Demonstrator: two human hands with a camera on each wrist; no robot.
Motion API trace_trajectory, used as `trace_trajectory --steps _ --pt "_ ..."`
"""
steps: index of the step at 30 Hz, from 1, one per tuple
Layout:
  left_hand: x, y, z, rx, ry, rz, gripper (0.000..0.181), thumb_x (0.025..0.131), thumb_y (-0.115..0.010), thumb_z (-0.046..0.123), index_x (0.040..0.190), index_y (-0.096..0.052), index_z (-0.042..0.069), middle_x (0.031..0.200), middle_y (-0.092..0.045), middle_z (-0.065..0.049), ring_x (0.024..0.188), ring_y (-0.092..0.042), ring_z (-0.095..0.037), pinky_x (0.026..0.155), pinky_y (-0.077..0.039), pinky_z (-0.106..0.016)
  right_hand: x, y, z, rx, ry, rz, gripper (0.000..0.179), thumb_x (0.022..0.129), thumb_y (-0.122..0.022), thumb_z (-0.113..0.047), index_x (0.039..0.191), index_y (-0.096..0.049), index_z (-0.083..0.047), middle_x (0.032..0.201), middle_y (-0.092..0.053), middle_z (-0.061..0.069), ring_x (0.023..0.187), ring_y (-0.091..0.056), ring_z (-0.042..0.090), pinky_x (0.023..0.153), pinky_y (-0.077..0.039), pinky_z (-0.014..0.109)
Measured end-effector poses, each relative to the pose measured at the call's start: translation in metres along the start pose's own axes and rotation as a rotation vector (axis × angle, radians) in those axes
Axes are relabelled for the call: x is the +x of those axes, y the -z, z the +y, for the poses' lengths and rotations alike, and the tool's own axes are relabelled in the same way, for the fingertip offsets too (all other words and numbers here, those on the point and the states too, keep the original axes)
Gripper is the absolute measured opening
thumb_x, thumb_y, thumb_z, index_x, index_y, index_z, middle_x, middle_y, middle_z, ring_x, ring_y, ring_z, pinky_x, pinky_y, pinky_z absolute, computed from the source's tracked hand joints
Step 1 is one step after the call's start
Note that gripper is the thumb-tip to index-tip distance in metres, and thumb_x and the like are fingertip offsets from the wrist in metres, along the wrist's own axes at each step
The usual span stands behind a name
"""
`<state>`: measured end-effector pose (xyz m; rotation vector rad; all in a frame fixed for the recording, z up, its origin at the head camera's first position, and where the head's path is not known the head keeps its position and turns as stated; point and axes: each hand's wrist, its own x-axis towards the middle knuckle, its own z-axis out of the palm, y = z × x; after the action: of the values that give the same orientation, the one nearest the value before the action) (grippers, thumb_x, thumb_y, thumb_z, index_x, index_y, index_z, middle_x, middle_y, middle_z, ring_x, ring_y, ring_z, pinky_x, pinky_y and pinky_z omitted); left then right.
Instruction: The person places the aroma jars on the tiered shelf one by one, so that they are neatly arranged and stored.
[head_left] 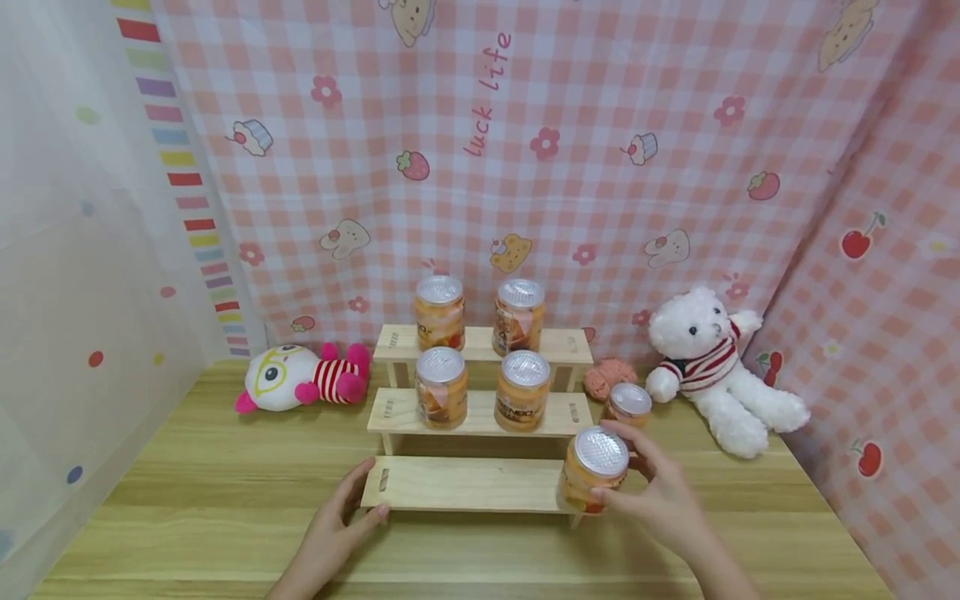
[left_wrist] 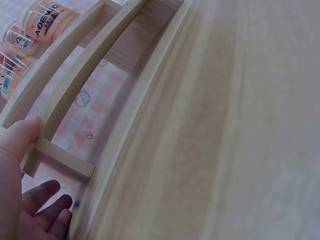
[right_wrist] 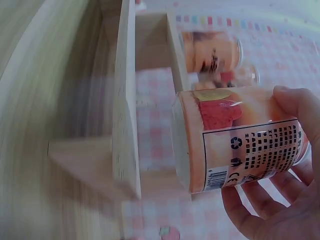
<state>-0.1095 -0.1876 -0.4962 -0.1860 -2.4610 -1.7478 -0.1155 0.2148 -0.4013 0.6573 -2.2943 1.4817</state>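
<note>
My right hand (head_left: 652,492) grips an orange-labelled can (head_left: 592,475) with a silver lid, thumb on the near side. In the head view the can is over the right end of the lowest step of a wooden tiered stand (head_left: 472,483). The right wrist view shows printed text and a barcode on the held can (right_wrist: 240,140), its base apart from the board (right_wrist: 125,115). My left hand (head_left: 333,529) holds the lowest step's left end between thumb and fingers. In the left wrist view the thumb (left_wrist: 22,137) presses on the board's end.
Two similar cans stand on the top step (head_left: 480,342) and two on the middle step (head_left: 480,408). Another can (head_left: 630,404) stands on the table right of the stand, beside a pink lump (head_left: 609,379). A plush toy (head_left: 300,379) lies left; a white teddy bear (head_left: 720,367) sits right.
</note>
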Motion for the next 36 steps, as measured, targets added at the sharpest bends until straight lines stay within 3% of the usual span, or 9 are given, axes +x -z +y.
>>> trace_trajectory --steps 20,27,36 --pt "0.0 -0.001 -0.001 -0.002 0.007 0.006 0.066 0.085 -0.074 0.016 0.143 -0.042 0.008 0.135 -0.052 -0.018 0.121 -0.048 -0.027 0.097 -0.04 -0.026 0.025 -0.068 -0.027 0.184 0.013 -0.165 0.071 0.068 -0.087 -0.009 0.131 -0.054 -0.006 0.118 -0.063 0.006 0.103 -0.058 0.016 0.085 -0.049 0.031" --pt "0.0 0.0 -0.002 0.003 0.0 -0.004 0.067 0.086 -0.073 0.018 0.144 -0.041 0.008 0.137 -0.05 -0.019 0.123 -0.047 -0.025 0.099 -0.04 -0.032 0.032 -0.094 -0.035 0.231 -0.065 -0.201 0.073 0.067 -0.088 -0.014 0.132 -0.055 -0.009 0.125 -0.059 0.002 0.104 -0.058 0.019 0.089 -0.048 0.034" --pt "0.0 0.0 -0.002 0.01 -0.025 0.004 0.066 0.086 -0.073 0.016 0.143 -0.042 0.007 0.136 -0.051 -0.019 0.122 -0.048 -0.027 0.098 -0.04 -0.028 0.038 -0.125 -0.034 0.26 -0.05 -0.199 0.072 0.067 -0.088 -0.011 0.131 -0.055 -0.012 0.126 -0.059 0.0 0.104 -0.057 0.021 0.087 -0.049 0.036"
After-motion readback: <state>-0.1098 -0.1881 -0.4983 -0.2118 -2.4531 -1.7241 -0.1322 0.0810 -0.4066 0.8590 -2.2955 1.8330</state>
